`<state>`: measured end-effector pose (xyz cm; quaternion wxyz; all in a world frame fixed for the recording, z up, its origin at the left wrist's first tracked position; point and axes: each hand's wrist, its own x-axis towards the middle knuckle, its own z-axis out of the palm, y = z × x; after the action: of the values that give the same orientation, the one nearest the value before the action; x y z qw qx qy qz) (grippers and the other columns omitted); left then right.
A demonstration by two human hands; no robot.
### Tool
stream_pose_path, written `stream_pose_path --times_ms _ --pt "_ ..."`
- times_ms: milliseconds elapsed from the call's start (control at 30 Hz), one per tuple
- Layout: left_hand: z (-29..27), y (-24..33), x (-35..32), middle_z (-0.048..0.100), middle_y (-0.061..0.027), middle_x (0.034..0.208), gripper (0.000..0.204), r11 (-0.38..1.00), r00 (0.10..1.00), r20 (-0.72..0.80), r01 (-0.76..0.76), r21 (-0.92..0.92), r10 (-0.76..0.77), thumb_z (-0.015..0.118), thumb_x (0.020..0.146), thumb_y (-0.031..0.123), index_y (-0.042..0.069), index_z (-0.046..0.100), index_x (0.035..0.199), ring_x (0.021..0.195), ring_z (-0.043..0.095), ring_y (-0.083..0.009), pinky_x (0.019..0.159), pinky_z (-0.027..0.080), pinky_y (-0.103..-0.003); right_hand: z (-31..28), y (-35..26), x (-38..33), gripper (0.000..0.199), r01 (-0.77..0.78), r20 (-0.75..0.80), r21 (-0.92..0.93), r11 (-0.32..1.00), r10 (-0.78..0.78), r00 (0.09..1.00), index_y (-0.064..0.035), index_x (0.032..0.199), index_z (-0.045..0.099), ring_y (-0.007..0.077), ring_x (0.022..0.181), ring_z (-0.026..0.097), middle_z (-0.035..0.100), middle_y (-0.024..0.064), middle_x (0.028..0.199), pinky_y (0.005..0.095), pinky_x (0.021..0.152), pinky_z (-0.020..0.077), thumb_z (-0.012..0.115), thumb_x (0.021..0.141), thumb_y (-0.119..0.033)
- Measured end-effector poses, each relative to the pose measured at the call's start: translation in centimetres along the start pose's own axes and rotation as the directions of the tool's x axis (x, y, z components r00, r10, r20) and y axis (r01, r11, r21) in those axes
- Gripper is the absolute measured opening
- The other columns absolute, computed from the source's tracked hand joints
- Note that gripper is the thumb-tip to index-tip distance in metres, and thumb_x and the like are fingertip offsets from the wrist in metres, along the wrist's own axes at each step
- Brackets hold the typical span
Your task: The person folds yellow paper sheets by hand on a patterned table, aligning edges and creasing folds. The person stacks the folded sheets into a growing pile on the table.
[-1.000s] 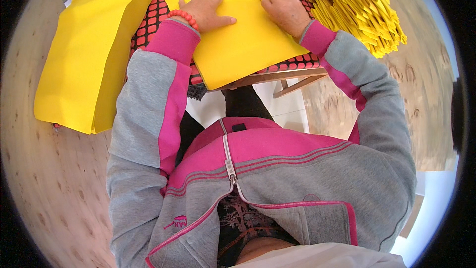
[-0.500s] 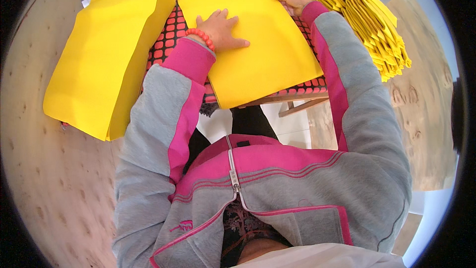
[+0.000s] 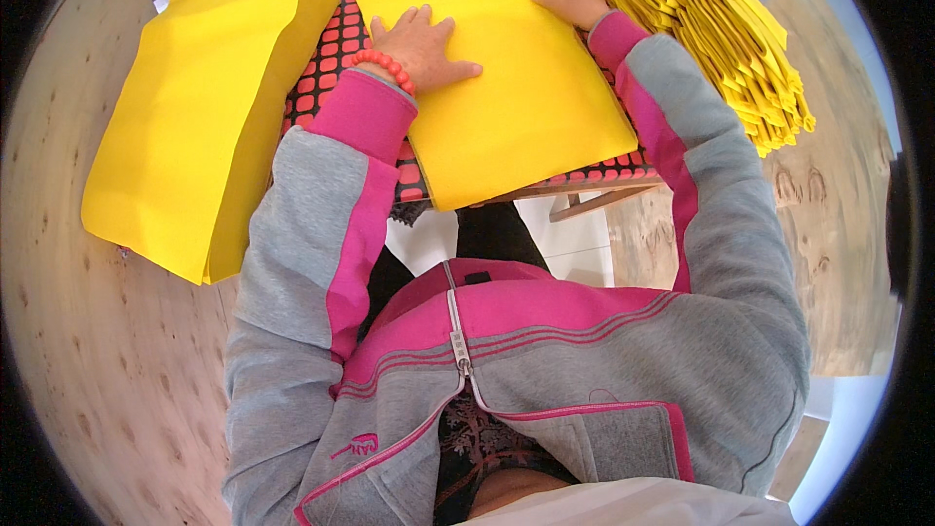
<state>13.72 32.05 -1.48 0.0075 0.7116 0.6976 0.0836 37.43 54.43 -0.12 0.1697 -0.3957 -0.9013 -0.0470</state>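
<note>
Head view: we record two bare hands at a table (image 3: 314,88) with a red-and-black patterned top. The yellow sheet (image 3: 526,97) lies across the middle of that top, set askew; its far right corner reaches past the table's far edge, and its near left corner pokes slightly over the near edge. We see the left hand (image 3: 417,51) spread wide, palm down, fingers fanned and thumb out to the right, lying on the sheet near its left side and gripping nothing. A red bead bracelet (image 3: 386,66) circles that wrist. The right hand (image 3: 577,0) is half closed at the sheet's right edge, towards the table's far right corner, thumb on the surface; whether the fingers pinch the edge from below we cannot tell. Along the table's left edge we note a thick yellow stack (image 3: 205,68); by the right edge, a pile of folded yellow pieces (image 3: 716,49).
</note>
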Motion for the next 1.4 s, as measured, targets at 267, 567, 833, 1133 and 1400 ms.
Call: stream_pose_path --times_ms 267,567,833,1133,1400 --pt "-1.1 0.1 0.0 0.041 -0.0199 0.156 0.088 1.0 0.995 0.102 -0.011 0.023 0.008 0.059 0.085 0.073 0.013 0.05 0.149 0.147 0.036 -0.0342 0.114 0.025 -0.07 0.5 3.2 1.9 0.036 -0.642 0.626 0.755 0.137 0.142 0.767 -0.0118 0.107 0.071 0.0056 0.076 0.069 0.075 -0.0036 0.095 0.0231 0.066 0.0554 0.061 0.102 -0.047" --pt "-1.1 0.3 -0.3 0.042 -0.0201 0.156 0.084 0.995 0.997 0.034 -0.071 0.065 0.069 0.057 0.087 0.072 0.016 0.05 0.15 0.147 0.037 -0.0338 0.115 0.023 -0.068 0.6 -2.7 -0.5 0.018 0.397 -0.121 -0.413 0.82 -0.482 0.868 -0.0076 0.102 0.064 0.033 0.088 0.07 0.068 0.0128 0.099 0.0431 0.071 0.0568 0.061 0.092 -0.022" --pt "-1.0 0.4 -0.1 0.043 -0.0175 0.156 0.082 0.996 0.996 0.081 -0.037 0.078 0.031 0.056 0.089 0.07 0.015 0.05 0.15 0.147 0.038 -0.0323 0.116 0.023 -0.067 -1.0 2.2 -1.4 0.042 -0.617 0.615 0.771 0.157 0.065 0.786 -0.0104 0.094 0.068 0.0095 0.067 0.069 0.072 -0.0011 0.074 0.0252 0.058 0.0547 0.053 0.105 -0.048" --pt "-0.9 0.8 0.0 0.046 -0.0183 0.153 0.078 0.996 0.995 0.065 -0.079 0.034 0.076 0.055 0.09 0.069 0.016 0.052 0.148 0.146 0.039 -0.0333 0.117 0.021 -0.067 -0.7 2.0 -3.6 0.023 -0.087 0.194 0.406 0.91 0.008 0.981 -0.0113 0.093 0.067 0.0194 0.069 0.07 0.069 0.0019 0.081 0.0342 0.057 0.0567 0.055 0.103 -0.03" --pt "-0.2 1.2 -0.5 0.047 -0.0185 0.152 0.079 0.996 0.998 0.007 -0.069 0.065 0.068 0.057 0.089 0.069 0.016 0.052 0.148 0.144 0.041 -0.0341 0.114 0.027 -0.067 -0.8 -0.8 -6.1 0.025 0.266 -0.144 -0.049 0.963 -0.27 0.952 -0.0105 0.096 0.065 0.0215 0.076 0.07 0.068 0.0038 0.085 0.0354 0.063 0.0561 0.059 0.099 -0.034"
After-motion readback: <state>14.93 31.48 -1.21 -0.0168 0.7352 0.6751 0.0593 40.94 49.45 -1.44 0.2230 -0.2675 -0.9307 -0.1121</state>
